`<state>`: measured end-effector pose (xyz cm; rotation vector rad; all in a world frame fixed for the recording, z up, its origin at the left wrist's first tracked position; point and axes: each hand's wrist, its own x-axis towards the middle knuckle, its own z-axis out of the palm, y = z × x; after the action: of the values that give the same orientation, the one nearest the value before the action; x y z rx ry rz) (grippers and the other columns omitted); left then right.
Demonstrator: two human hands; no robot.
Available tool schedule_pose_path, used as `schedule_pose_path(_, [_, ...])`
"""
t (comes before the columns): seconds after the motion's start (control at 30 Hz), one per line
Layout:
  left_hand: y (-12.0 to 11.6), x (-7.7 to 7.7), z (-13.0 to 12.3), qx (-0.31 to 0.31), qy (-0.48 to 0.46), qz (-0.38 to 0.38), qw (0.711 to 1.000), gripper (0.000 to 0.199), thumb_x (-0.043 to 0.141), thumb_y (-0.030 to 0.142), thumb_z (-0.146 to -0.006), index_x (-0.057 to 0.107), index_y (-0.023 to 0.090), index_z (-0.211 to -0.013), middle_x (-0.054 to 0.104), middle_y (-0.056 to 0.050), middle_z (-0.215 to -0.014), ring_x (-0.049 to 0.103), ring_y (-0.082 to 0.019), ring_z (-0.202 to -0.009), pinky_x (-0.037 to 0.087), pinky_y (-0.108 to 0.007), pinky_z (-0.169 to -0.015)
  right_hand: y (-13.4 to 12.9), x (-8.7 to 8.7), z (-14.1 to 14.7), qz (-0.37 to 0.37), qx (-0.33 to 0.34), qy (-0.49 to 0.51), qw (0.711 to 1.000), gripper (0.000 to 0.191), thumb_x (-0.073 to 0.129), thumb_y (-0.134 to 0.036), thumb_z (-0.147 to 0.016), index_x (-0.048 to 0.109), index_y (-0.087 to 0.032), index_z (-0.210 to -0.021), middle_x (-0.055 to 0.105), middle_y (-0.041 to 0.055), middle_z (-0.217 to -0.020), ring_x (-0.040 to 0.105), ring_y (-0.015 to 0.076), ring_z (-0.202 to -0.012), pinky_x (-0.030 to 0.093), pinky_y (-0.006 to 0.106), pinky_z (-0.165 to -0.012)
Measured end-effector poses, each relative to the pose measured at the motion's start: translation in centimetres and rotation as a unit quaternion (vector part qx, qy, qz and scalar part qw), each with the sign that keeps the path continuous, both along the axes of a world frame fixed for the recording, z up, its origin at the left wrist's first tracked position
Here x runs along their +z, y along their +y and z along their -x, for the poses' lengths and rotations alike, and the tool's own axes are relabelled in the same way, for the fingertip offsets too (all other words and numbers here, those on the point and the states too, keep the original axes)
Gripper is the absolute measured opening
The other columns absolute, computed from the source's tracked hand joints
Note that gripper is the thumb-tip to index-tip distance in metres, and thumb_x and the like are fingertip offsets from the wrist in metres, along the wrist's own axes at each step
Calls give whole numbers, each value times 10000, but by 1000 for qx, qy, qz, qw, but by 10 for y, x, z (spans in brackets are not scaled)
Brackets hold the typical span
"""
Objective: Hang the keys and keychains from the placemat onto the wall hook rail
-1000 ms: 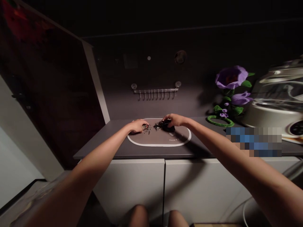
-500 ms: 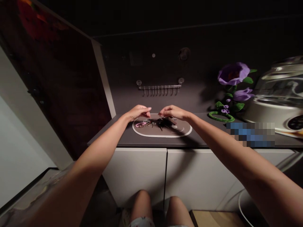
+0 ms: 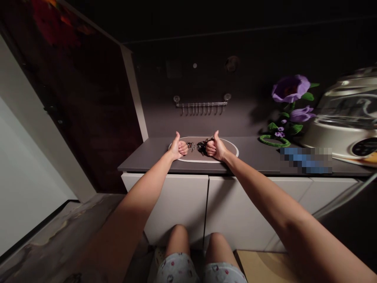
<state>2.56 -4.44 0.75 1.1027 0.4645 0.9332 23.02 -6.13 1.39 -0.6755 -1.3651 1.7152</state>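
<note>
Head view looks down on a dark grey counter [image 3: 141,163] above white cabinet doors [image 3: 176,200]. Both forearms reach forward to an oval mat [image 3: 237,151] with a white border, which lies on the counter. The left hand [image 3: 179,147] and right hand [image 3: 215,148] rest on the mat, each curled into a fist with the thumb standing straight up. The fingers are folded into the palm and pressed together, not spread, and neither hand shows a pinch on anything. The two fists face each other, close but apart.

Between them, on the mat, lie keys [image 3: 191,146] in two small clusters: a few silvery ones just beside the left fist, and a darker bunch [image 3: 202,146] touching the right fist. Whether any key sits inside a fist cannot be told.

On the wall behind, a rail of small hooks [image 3: 202,104] hangs above the mat. Further right stand purple flowers [image 3: 291,88] with a green loop [image 3: 273,142] at their base, then a white cooker [image 3: 341,143] with a glass lid. A pixelated patch [image 3: 306,160] covers part of the counter's right side. Knees [image 3: 178,237] and printed shorts [image 3: 176,269] show below.
</note>
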Motion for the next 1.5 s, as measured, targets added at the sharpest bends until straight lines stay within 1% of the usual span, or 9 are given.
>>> schedule_pose_path(0.13, [3,-5,0,20,19,-7,1000,671,191,790,-678,172,201,-358,141,40,-275,173,-55,-265,133,-222,-337,1,-2,-1,-5,-5,-24,1000,655,51,-779,-698,158,-208,-396,144,-55,-297,126,49,-279,93,200,-324])
schedule_pose_path(0.33, [5,8,-1,65,112,-45,991,653,188,804,-667,170,202,-415,139,55,-306,161,-49,-291,129,-228,-360,3,8,3,-36,-51,-107,992,643,41,-797,-677,182,-220,-431,156,-57,-313,136,60,-302,126,213,-333])
schedule_pose_path(0.47, [14,22,-3,117,144,-120,975,544,416,687,-707,347,188,-501,190,82,-329,175,-47,-306,141,-215,-378,11,16,12,-90,-106,-111,984,591,237,-730,-747,332,-204,-496,190,-76,-316,142,54,-299,122,206,-338])
schedule_pose_path(0.63, [40,27,-9,276,252,-261,890,302,568,439,-721,496,156,-645,447,51,-481,355,-52,-420,263,-204,-458,38,22,27,-177,-202,-154,951,302,480,-452,-792,494,-163,-706,367,-74,-386,256,47,-317,195,188,-357])
schedule_pose_path(0.8, [63,18,-12,334,361,-381,783,152,492,274,-768,567,147,-729,567,-1,-647,482,-101,-600,365,-226,-600,67,18,30,-289,-254,-286,878,77,519,-217,-738,539,-145,-754,572,-6,-639,467,66,-526,371,187,-538])
schedule_pose_path(1.0, [70,3,-6,307,452,-480,686,192,450,231,-796,629,161,-800,625,-52,-827,531,-154,-793,397,-271,-747,71,13,25,-396,-211,-474,757,155,517,-248,-764,625,-145,-807,646,48,-776,531,118,-690,378,219,-656])
schedule_pose_path(1.1, [68,2,-4,279,486,-499,661,212,444,244,-808,642,172,-837,625,-60,-875,532,-167,-838,399,-286,-783,67,14,25,-414,-175,-532,718,213,489,-300,-799,640,-154,-836,661,73,-805,553,143,-717,372,226,-660])
schedule_pose_path(1.3, [66,1,-4,258,500,-521,642,207,453,234,-804,650,173,-821,634,-61,-874,544,-170,-834,403,-286,-784,59,18,29,-398,-141,-593,686,261,513,-378,-772,651,-173,-854,662,76,-802,566,167,-721,364,236,-633])
schedule_pose_path(1.5, [72,-4,-3,235,495,-538,640,196,468,229,-794,652,168,-816,648,-51,-863,549,-166,-830,393,-271,-772,59,15,31,-408,-125,-615,664,197,543,-289,-739,673,-186,-846,662,49,-754,563,152,-707,359,221,-629])
